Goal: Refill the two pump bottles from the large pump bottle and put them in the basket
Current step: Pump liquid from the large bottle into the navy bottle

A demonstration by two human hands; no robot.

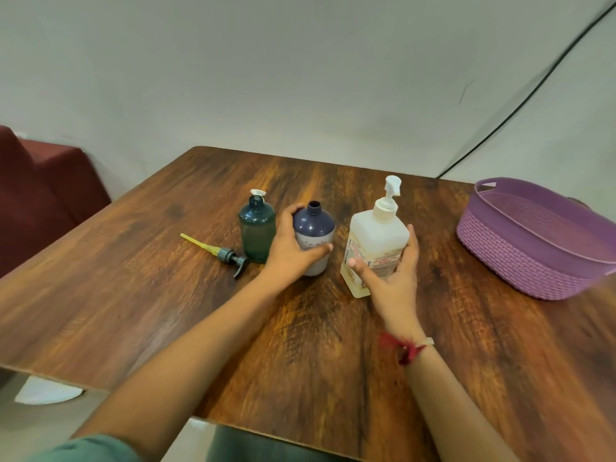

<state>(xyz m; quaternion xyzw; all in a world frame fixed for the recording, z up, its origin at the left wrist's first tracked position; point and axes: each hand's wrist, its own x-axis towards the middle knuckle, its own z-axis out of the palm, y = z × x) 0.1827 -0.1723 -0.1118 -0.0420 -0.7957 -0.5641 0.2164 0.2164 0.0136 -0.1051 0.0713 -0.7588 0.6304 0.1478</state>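
Item: our left hand (293, 250) wraps the uncapped purple bottle (316, 225), mid-surface (150, 295). Our right hand (395, 278) clasps the large pump bottle (371, 241) at its 3 o'clock, with the basket (533, 251) farther that way. Risk, we judge: a misaligned spout over the narrow neck would spill soap.
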